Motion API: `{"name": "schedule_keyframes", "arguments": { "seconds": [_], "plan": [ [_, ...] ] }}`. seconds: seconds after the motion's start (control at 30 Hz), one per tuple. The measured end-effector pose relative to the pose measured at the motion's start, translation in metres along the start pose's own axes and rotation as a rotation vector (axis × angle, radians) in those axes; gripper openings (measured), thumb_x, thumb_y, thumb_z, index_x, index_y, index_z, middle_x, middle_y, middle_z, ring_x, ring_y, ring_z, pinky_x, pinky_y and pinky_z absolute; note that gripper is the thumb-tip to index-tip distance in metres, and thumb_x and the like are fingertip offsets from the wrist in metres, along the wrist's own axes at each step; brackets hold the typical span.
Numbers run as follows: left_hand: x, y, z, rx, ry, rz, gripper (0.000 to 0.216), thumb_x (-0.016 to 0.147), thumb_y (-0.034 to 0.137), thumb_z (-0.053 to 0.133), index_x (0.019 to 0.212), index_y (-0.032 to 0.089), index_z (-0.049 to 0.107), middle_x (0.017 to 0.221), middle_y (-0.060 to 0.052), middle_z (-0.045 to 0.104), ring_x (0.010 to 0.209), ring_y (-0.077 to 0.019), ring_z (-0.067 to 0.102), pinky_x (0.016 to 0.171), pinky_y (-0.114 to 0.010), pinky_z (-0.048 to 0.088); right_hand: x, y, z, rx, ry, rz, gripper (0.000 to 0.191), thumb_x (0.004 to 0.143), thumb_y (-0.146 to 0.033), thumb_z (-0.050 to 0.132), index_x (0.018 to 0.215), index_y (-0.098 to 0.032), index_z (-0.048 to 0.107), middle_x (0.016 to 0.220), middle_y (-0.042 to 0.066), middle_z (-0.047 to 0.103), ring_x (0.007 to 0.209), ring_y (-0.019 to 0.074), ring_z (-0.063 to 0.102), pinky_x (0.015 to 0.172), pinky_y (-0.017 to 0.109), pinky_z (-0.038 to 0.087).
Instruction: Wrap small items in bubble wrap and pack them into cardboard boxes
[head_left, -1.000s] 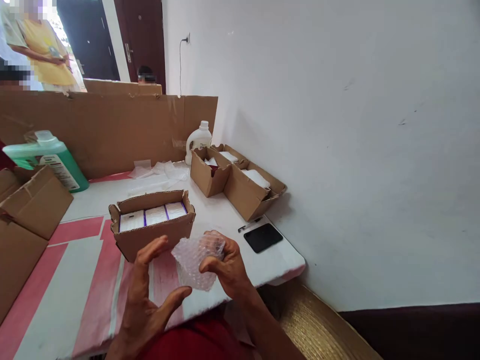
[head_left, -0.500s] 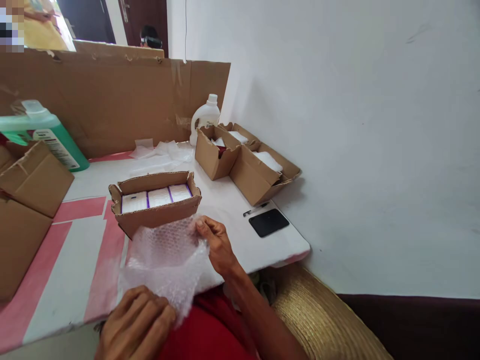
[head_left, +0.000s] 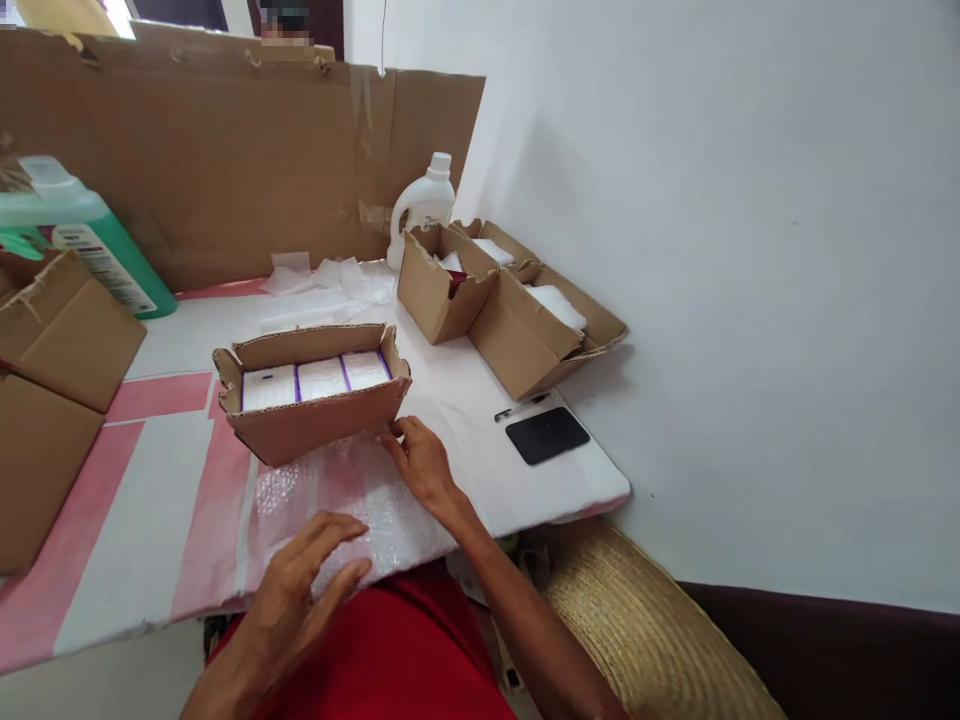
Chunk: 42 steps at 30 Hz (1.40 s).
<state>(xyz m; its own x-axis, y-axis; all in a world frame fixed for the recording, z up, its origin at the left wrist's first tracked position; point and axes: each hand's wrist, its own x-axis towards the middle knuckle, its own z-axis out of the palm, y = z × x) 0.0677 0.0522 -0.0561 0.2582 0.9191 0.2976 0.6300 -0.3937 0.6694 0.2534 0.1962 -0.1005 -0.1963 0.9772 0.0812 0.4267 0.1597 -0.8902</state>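
Observation:
A sheet of clear bubble wrap (head_left: 341, 505) lies flat on the table's near edge, just in front of an open cardboard box (head_left: 315, 425) that holds three white packs with purple edges (head_left: 313, 378). My left hand (head_left: 304, 590) rests on the sheet's near part with its fingers stretched out flat. My right hand (head_left: 420, 465) pinches the sheet's far right corner beside the box's front wall.
Two more open cardboard boxes (head_left: 517, 345) stand at the back right by the wall, a white bottle (head_left: 424, 205) behind them. A black phone (head_left: 547, 435) lies at the right. A green jug (head_left: 75, 240), brown cartons (head_left: 52, 400) and a cardboard screen (head_left: 225, 170) border the left and back.
The crumpled bubble wrap held in both hands was spread open and laid flat on the table before the box. The camera tilted further down.

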Motion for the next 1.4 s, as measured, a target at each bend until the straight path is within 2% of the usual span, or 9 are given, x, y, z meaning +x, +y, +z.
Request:
{"name": "schedule_keyframes", "arguments": {
  "seconds": [0.1,0.2,0.3,0.43,0.57,0.8,1.03,1.13,1.4],
  "plan": [
    [-0.01,-0.027,0.007,0.287,0.148,-0.026,0.038,0.098,0.032,0.055,0.134,0.023,0.056,0.127,-0.011,0.067,0.118,-0.0239,0.065,0.098,-0.038,0.055,-0.03,-0.028,0.013,-0.357,0.149,-0.243,0.028,0.102,-0.038,0.049,0.101,-0.016,0.066,0.105,0.015,0.067,0.1,0.0268,0.06,0.091,0.04,0.048],
    [-0.032,-0.063,0.03,0.558,0.189,-0.004,0.062,0.094,0.033,0.054,0.152,0.016,0.039,0.152,-0.019,0.049,0.144,-0.0358,0.042,0.115,-0.056,0.039,-0.055,-0.045,0.051,-0.401,-0.07,-0.653,0.048,0.102,-0.051,0.049,0.13,-0.013,0.058,0.13,0.016,0.065,0.124,0.0268,0.055,0.107,0.041,0.045],
    [-0.046,-0.093,0.045,0.675,0.2,0.06,0.081,0.089,0.036,0.053,0.16,0.014,0.021,0.165,-0.02,0.029,0.155,-0.0381,0.019,0.123,-0.061,0.022,-0.056,-0.039,0.09,-0.505,-0.234,-0.805,0.073,0.098,-0.064,0.05,0.146,-0.009,0.045,0.153,0.016,0.049,0.146,0.0275,0.036,0.121,0.045,0.032],
    [-0.038,-0.111,0.04,0.696,0.137,0.042,0.091,0.089,0.05,0.052,0.162,0.012,0.011,0.168,-0.02,0.018,0.155,-0.0366,0.018,0.124,-0.059,0.02,-0.034,-0.015,0.103,-0.572,-0.218,-0.729,0.075,0.097,-0.066,0.048,0.148,-0.01,0.044,0.152,0.016,0.051,0.14,0.0284,0.041,0.117,0.047,0.036],
    [-0.025,-0.113,0.031,0.697,0.076,0.082,0.092,0.087,0.063,0.055,0.16,0.017,0.024,0.168,-0.019,0.019,0.155,-0.0371,0.019,0.123,-0.059,0.019,-0.016,-0.002,0.086,-0.534,-0.175,-0.625,0.069,0.097,-0.064,0.051,0.144,-0.014,0.05,0.139,0.014,0.061,0.119,0.0284,0.055,0.108,0.046,0.042],
    [-0.012,-0.113,0.033,0.719,0.049,0.065,0.092,0.086,0.068,0.054,0.155,0.011,0.034,0.166,-0.024,0.022,0.155,-0.04,0.019,0.122,-0.061,0.02,0.01,-0.007,0.066,-0.463,-0.172,-0.617,0.061,0.098,-0.058,0.054,0.138,-0.012,0.055,0.133,0.014,0.064,0.116,0.0272,0.056,0.105,0.042,0.045],
    [-0.012,-0.114,0.042,0.752,0.114,0.224,0.075,0.091,0.034,0.044,0.157,0.004,0.024,0.16,-0.025,0.037,0.156,-0.0357,0.016,0.124,-0.058,0.019,-0.033,-0.021,0.095,-0.42,-0.22,-0.639,0.083,0.096,-0.066,0.05,0.152,-0.006,0.037,0.155,0.017,0.047,0.146,0.0275,0.036,0.123,0.042,0.028],
    [-0.016,-0.115,0.043,0.763,0.091,0.246,0.074,0.092,0.032,0.043,0.159,0.007,0.023,0.16,-0.024,0.038,0.155,-0.0357,0.02,0.123,-0.058,0.019,-0.037,-0.013,0.101,-0.49,-0.262,-0.551,0.083,0.097,-0.068,0.048,0.155,-0.009,0.035,0.161,0.016,0.039,0.151,0.0286,0.03,0.125,0.047,0.024],
    [-0.021,-0.116,0.025,0.736,0.01,0.029,0.089,0.094,0.066,0.039,0.161,0.011,0.018,0.162,-0.021,0.034,0.149,-0.0356,0.035,0.123,-0.054,0.022,-0.02,0.033,0.03,-0.694,-0.222,-0.251,0.076,0.1,-0.064,0.044,0.16,-0.021,0.029,0.168,0.008,0.021,0.157,0.0296,0.013,0.126,0.054,0.016]
  ]
}}
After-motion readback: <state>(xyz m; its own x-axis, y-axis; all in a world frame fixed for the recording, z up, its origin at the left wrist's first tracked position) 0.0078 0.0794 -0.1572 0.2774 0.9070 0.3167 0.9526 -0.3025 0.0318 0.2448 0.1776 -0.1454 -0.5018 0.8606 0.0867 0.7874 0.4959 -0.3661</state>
